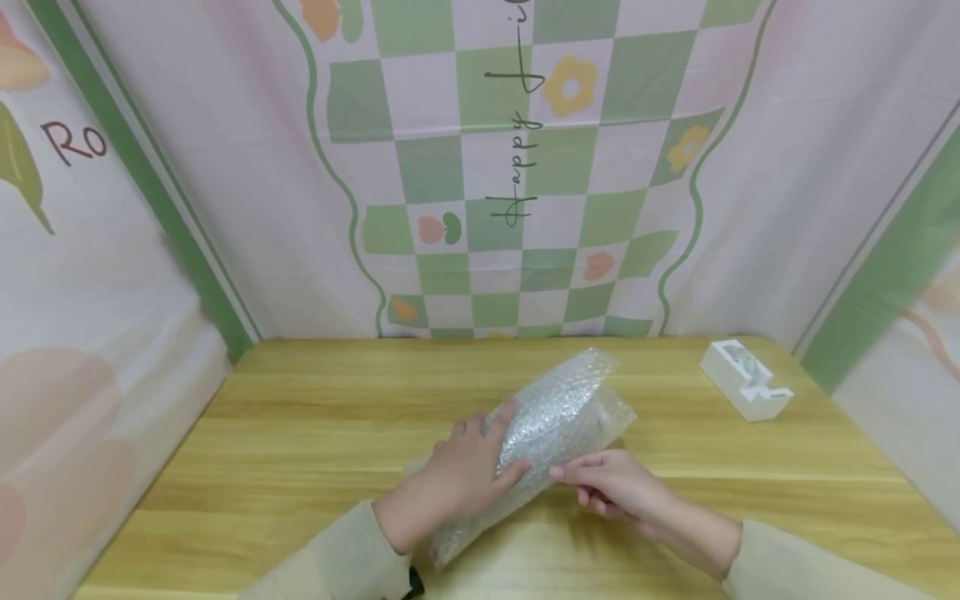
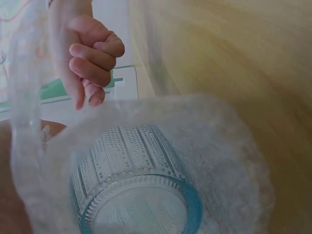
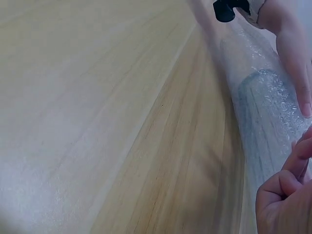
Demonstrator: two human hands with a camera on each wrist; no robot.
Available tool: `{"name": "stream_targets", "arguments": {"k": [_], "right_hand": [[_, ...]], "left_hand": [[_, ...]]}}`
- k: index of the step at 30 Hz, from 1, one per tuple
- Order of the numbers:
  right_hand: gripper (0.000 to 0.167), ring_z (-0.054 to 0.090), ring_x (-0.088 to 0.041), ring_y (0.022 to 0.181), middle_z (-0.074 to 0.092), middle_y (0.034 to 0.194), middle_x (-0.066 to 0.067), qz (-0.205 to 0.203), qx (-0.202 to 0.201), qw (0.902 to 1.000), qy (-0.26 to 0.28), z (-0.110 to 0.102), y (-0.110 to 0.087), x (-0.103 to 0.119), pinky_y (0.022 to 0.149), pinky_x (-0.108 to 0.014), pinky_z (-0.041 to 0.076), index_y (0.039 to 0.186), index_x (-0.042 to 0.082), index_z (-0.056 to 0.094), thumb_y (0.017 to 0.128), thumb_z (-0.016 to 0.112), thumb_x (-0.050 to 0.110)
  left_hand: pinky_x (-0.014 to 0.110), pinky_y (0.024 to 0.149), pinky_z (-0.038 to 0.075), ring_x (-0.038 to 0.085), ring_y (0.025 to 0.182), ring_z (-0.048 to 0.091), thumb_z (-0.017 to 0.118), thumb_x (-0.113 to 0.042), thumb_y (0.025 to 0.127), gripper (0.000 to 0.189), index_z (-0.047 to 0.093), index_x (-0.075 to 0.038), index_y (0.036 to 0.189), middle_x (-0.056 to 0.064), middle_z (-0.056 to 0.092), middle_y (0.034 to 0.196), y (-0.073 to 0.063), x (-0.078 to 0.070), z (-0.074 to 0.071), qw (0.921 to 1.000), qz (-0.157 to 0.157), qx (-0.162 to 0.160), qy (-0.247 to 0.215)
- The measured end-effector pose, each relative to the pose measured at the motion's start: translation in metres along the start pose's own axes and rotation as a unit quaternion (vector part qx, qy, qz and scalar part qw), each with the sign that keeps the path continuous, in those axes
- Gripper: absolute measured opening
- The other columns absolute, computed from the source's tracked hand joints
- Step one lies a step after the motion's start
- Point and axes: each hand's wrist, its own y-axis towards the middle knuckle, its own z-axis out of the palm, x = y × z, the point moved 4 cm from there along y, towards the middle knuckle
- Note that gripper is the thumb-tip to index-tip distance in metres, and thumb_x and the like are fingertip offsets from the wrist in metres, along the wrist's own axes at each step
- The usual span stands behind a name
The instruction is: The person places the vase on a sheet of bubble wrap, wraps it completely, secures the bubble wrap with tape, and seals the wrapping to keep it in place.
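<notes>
A clear, ribbed glass cup (image 2: 131, 156) with a bluish base lies on its side inside a roll of bubble wrap (image 1: 551, 417). The roll lies slantwise on the wooden table; the left wrist view looks into its open end. My left hand (image 1: 465, 467) rests on top of the roll, fingers and thumb spread across it. At the roll's right side, my right hand (image 1: 618, 483) pinches the wrap's edge between thumb and forefinger, the other fingers curled under. In the right wrist view the glass shows faintly through the wrap, beside the curled right fingers (image 3: 297, 161).
A white tape dispenser (image 1: 746, 379) stands at the table's back right. The wooden table (image 1: 315, 417) meets printed cloth hangings at the back and both sides. A small black object (image 1: 414, 582) shows at the left sleeve's cuff.
</notes>
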Motion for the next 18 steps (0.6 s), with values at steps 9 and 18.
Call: {"name": "stream_targets", "arguments": {"k": [9, 18], "right_hand": [[0.027, 0.046, 0.002, 0.05, 0.062, 0.065, 0.006, 0.003, 0.0, 0.9998, 0.017, 0.003, 0.0, 0.0, 0.043, -0.009, 0.033, 0.104, -0.005, 0.073, 0.097, 0.07, 0.021], [0.026, 0.056, -0.009, 0.072, 0.073, 0.09, -0.005, -0.03, -0.091, 0.9927, -0.072, 0.003, -0.01, 0.001, 0.063, -0.023, 0.051, 0.103, -0.002, 0.077, 0.09, 0.077, 0.02]], "left_hand": [[0.061, 0.097, 0.051, 0.043, 0.135, 0.047, 0.048, -0.058, 0.103, 0.08, 0.014, -0.023, 0.166, 0.028, 0.043, 0.151, 0.0, -0.001, -0.003, 1.0, -0.009, 0.0, 0.0], [0.061, 0.097, 0.051, 0.043, 0.136, 0.046, 0.048, -0.059, 0.103, 0.081, 0.013, -0.023, 0.166, 0.028, 0.043, 0.151, 0.001, -0.001, -0.001, 0.9999, -0.01, 0.002, -0.002]]}}
